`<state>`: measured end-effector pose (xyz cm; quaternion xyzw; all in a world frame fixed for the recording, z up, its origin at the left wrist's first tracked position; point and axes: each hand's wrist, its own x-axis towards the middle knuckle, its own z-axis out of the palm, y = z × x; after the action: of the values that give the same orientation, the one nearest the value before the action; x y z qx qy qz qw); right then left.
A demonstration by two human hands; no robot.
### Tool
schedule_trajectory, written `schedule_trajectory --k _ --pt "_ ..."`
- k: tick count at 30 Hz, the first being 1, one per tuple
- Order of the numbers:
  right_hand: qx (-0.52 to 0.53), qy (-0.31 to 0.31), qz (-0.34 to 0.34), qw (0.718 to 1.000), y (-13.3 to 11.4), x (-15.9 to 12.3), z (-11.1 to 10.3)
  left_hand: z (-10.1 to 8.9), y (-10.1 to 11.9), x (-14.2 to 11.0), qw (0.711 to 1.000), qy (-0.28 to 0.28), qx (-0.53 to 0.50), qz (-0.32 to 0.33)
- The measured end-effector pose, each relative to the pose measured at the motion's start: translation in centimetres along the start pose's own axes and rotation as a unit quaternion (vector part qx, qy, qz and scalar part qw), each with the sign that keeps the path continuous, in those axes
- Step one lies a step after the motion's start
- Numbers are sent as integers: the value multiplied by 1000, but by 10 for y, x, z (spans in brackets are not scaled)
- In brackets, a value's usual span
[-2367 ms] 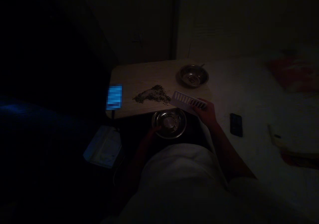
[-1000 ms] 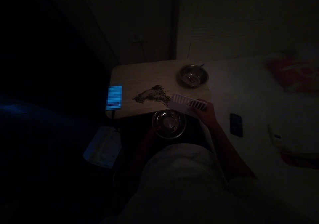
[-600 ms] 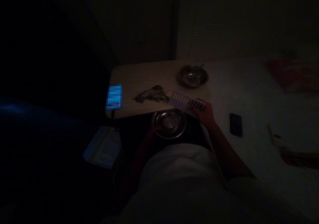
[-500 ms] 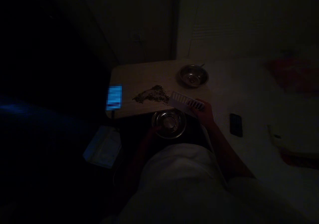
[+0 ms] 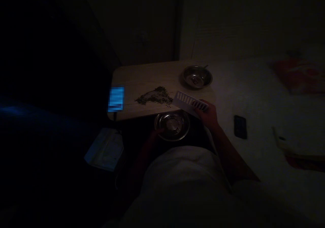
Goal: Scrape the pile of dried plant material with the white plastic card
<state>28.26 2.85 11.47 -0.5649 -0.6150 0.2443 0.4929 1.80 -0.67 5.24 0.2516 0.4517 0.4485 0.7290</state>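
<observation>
The room is very dim. In my right hand (image 5: pixel 208 114) is a pale flat rectangular piece with a row of slots (image 5: pixel 185 101), its free end beside a scattered heap of small dark bits (image 5: pixel 159 94) on the wooden table (image 5: pixel 127 75). My fingers wrap round the piece's right end. Below the table's front edge, my left hand (image 5: pixel 158 131) grips the left rim of a shiny metal bowl (image 5: pixel 186 133), the thumb lying over the rim. Its other fingers are hidden. The bowl's contents are too dark to make out.
Another metal bowl (image 5: pixel 186 81), with a utensil handle over its rim, stands at the table's back right. A lit screen (image 5: pixel 116 99) glows at the left end. On the pale surface at right lie a dark phone (image 5: pixel 240 127) and a red packet (image 5: pixel 297 74).
The slotted piece in my right hand has shifted very slightly. Both hands, the bowl and the heap look otherwise the same.
</observation>
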Motion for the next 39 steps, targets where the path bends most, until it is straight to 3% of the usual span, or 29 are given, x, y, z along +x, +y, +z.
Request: schedule_trajectory --k 15,26,32,39 --pt "6 -14 -12 1000 2 1 1 -10 -22 22 999 32 -17 -20" --pt "23 -8 -1 1000 2 2 -3 -7 -6 7 1000 -9 11 2" --pt "14 -14 5 1000 5 1 -5 -12 -18 22 999 18 -21 -31" --pt "21 -11 -5 1000 3 3 -2 -13 -24 27 999 8 -39 -21"
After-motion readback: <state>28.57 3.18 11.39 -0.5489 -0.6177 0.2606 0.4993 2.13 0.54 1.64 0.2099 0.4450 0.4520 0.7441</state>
